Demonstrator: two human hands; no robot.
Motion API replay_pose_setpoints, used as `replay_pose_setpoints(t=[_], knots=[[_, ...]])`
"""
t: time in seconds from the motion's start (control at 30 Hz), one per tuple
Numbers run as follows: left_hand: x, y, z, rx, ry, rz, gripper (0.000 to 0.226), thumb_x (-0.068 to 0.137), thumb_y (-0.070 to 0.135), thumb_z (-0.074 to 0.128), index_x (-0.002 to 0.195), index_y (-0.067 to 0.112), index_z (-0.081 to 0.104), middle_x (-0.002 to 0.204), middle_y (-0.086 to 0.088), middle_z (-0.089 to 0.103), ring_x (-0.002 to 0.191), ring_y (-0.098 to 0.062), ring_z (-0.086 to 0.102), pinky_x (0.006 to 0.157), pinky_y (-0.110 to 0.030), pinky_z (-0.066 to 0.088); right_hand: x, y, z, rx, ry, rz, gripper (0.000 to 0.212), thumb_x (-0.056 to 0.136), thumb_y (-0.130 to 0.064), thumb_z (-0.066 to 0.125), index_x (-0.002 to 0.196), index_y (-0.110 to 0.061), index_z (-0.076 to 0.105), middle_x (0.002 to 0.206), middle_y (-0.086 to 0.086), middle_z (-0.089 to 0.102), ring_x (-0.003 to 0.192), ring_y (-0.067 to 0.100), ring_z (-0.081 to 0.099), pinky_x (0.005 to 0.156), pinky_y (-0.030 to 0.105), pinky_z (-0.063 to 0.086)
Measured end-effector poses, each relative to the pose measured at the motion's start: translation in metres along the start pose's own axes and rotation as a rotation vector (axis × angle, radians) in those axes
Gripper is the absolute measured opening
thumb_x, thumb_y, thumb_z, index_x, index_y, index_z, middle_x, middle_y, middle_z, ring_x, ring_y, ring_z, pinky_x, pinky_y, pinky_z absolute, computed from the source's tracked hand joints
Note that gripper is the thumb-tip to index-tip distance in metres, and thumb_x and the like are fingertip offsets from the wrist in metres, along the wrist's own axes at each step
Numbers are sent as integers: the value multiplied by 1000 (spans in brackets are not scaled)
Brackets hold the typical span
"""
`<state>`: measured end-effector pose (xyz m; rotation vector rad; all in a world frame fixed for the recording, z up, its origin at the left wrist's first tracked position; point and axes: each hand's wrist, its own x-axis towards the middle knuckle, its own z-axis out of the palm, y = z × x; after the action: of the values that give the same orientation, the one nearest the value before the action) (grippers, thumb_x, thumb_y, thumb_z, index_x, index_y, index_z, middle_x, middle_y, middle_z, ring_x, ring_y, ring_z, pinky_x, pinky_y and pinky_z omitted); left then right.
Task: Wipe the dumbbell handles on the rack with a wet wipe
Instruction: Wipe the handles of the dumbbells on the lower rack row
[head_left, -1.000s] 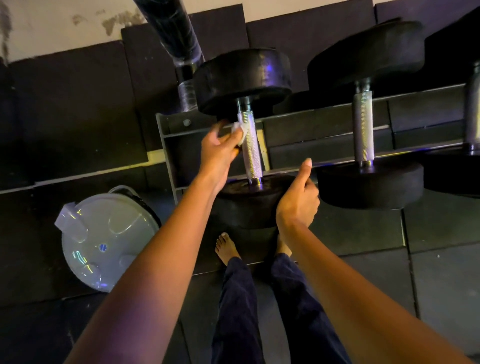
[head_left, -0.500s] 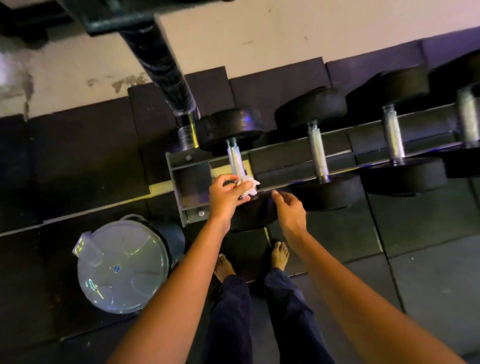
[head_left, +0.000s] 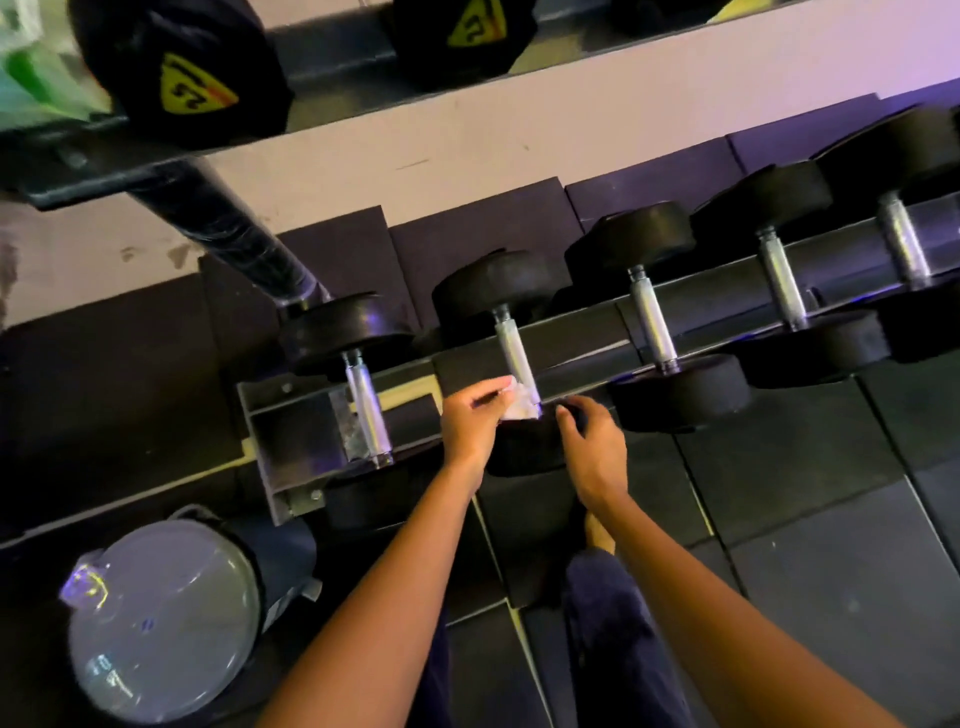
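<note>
1. Upper left of the frame: the yellow label (head_left: 193, 92) on a black dumbbell head (head_left: 150, 47) had a number, looked like "25", upside down.
2. Top centre: the second yellow label (head_left: 475, 23) was similar, but partly cut off.
3. Lower left: the bin lid (head_left: 156, 618) had a blue mark, way too tiny to read.

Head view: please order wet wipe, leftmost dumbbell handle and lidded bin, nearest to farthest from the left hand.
1. wet wipe, pinched by the left hand
2. leftmost dumbbell handle, on its left
3. lidded bin, floor, lower left
</note>
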<state>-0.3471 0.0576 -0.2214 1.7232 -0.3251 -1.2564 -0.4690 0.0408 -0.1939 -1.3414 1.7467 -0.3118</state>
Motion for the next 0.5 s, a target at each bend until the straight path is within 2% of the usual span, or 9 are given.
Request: replay_pose_setpoints(t=[0.1, 0.17, 0.23, 0.27, 0.33, 0.37, 0.43, 0.5], knots=[[19, -8, 21, 282, -48, 206, 29, 80, -1, 65, 106, 10, 69, 102, 0, 67, 89, -8, 62, 81, -11, 45, 32, 24, 5, 22, -50, 25, 39, 98, -23, 45, 133, -6, 46, 136, 11, 48, 126, 24, 45, 103, 31, 34], [34, -13, 24, 620, -201, 396, 30, 80, 0, 64, 109, 8, 67, 107, 4, 62, 93, -6, 59, 82, -3, 39, 49, 40, 10, 71, -72, 84, 43, 100, -26, 40, 137, -4, 40, 141, 13, 42, 131, 27, 39, 107, 32, 29], [50, -16, 17, 933, -397, 624, 27, 76, 0, 66, 103, 3, 70, 105, -4, 66, 95, -17, 63, 86, -4, 36, 60, 49, 13, 127, -106, 163, 50, 101, -34, 34, 142, -5, 35, 145, 15, 39, 135, 27, 35, 109, 31, 26], [59, -19, 14, 1012, -484, 705, 27, 71, -1, 66, 98, 1, 71, 102, -10, 68, 93, -20, 64, 89, -3, 35, 65, 53, 15, 141, -133, 187, 54, 101, -38, 31, 144, -5, 32, 147, 15, 36, 137, 26, 33, 111, 31, 24], [67, -21, 10, 1076, -623, 765, 30, 67, -5, 63, 96, -3, 71, 100, -17, 69, 93, -16, 58, 93, 0, 32, 69, 60, 17, 155, -175, 200, 59, 100, -42, 28, 147, -7, 26, 150, 13, 32, 139, 24, 29, 114, 32, 21], [71, -21, 10, 1115, -654, 810, 30, 69, -4, 61, 97, -2, 71, 101, -15, 70, 93, -14, 55, 92, -4, 36, 69, 61, 17, 165, -175, 196, 59, 100, -43, 27, 147, -7, 25, 151, 13, 32, 140, 23, 27, 114, 32, 20], [76, -21, 13, 1219, -679, 826, 26, 82, 10, 54, 99, 5, 72, 100, -9, 71, 92, -14, 57, 83, -19, 49, 69, 60, 18, 184, -154, 198, 58, 100, -42, 27, 146, -6, 26, 150, 13, 33, 140, 23, 28, 114, 33, 20], [80, -16, 21, 1334, -696, 827, 23, 84, 19, 53, 91, 11, 74, 88, -4, 71, 85, -18, 62, 74, -28, 54, 69, 57, 20, 189, -114, 219, 56, 100, -41, 26, 144, -6, 31, 147, 15, 36, 137, 26, 31, 113, 34, 23]])
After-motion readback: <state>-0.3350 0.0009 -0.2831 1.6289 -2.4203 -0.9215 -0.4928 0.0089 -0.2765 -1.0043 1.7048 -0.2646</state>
